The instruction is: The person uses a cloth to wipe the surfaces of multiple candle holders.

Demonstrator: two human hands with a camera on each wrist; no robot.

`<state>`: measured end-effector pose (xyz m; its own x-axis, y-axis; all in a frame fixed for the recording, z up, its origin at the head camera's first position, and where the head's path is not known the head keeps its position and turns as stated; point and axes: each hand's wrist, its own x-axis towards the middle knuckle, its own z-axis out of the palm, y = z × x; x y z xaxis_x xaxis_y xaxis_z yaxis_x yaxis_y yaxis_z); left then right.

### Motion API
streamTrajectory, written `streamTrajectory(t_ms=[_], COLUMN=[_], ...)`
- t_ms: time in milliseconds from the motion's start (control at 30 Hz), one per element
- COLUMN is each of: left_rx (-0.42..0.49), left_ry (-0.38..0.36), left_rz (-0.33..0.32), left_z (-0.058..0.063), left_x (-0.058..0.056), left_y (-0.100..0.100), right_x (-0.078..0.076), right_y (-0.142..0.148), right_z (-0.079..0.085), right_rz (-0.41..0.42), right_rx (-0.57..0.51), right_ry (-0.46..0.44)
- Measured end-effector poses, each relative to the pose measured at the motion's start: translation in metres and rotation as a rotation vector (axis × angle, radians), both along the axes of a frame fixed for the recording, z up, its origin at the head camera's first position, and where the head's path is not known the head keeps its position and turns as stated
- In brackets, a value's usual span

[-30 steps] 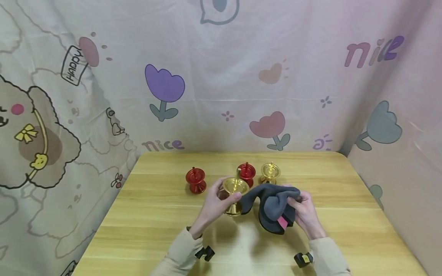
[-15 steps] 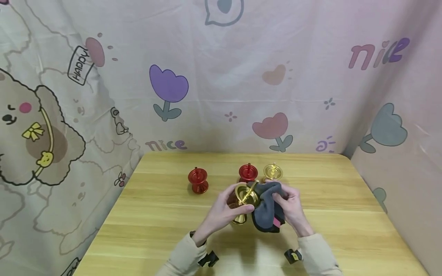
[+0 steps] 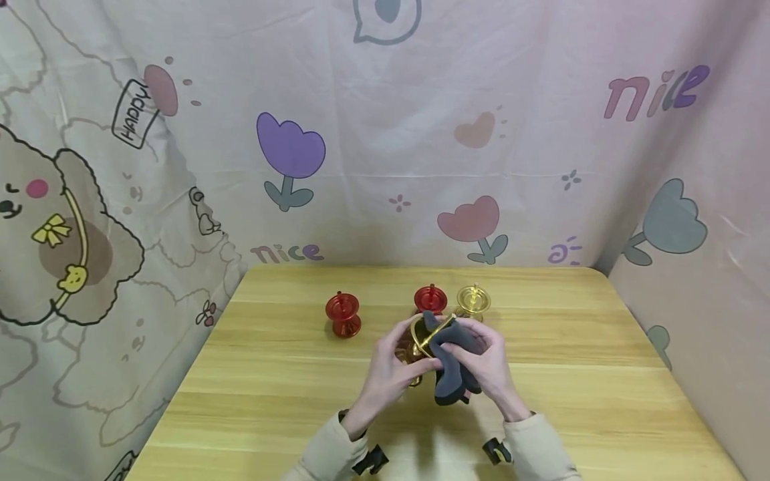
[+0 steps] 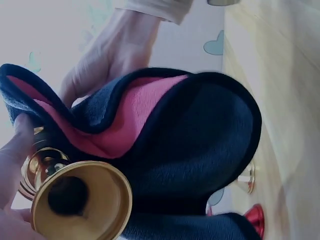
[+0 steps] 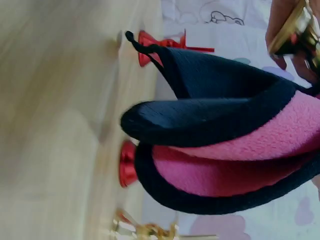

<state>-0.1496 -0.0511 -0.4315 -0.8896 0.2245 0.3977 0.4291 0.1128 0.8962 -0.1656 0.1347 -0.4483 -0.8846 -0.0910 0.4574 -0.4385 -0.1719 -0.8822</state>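
Above the table, L hand: thumb + fingers curled round gold holder, lifted clear.
R hand: pinches dk grey/pink cloth, bunched vs. bowl's R side.
Progress: cloth work on this holder looks underway; amt done/left, can't tell. Holder not yet set down.
Axis: tilted, approx. diagonal in head view; bowl + spike up/R toward cloth, foot down/L. L wrist cam: hollow foot faces lens.
Behind: L red holder, mid red holder, 2nd gold holder, all upright, untouched; finished or waiting, unclear.
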Motion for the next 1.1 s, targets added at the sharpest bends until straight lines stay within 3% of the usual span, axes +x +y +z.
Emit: streamTrajectory(t_ms=[167, 400, 533, 667, 900, 1033, 1100], left_rx=[-0.078, -0.189, -0.239, -0.251, -0.189, -0.16, -0.15], left_ry=[0.129, 0.242, 0.274, 0.278, 0.244, 0.214, 0.202], left_rz=[0.036, 0.095, 0.136, 0.148, 0.091, 0.049, 0.028], left_z=[0.003, 0.003, 0.002, 0.002, 0.001, 0.001, 0.001], left_x=[0.003, 0.005, 0.006, 0.007, 0.005, 0.005, 0.005], left_y=[-0.001, 0.001, 0.004, 0.007, 0.009, 0.008, 0.006], right_x=[0.0, 0.002, 0.004, 0.004, 0.006, 0.007, 0.006], right_y=[0.004, 0.002, -0.002, -0.006, -0.007, -0.004, -0.001], right_z=[0.01, 0.011, 0.008, 0.006, 0.007, 0.007, 0.006], right_rz=[0.102, 0.096, 0.069, 0.064, 0.097, 0.119, 0.126], right_rx=[0.112, 0.128, 0.053, -0.09, -0.332, -0.389, -0.368], right_ry=[0.059, 0.027, -0.016, -0.027, -0.007, 0.006, 0.024])
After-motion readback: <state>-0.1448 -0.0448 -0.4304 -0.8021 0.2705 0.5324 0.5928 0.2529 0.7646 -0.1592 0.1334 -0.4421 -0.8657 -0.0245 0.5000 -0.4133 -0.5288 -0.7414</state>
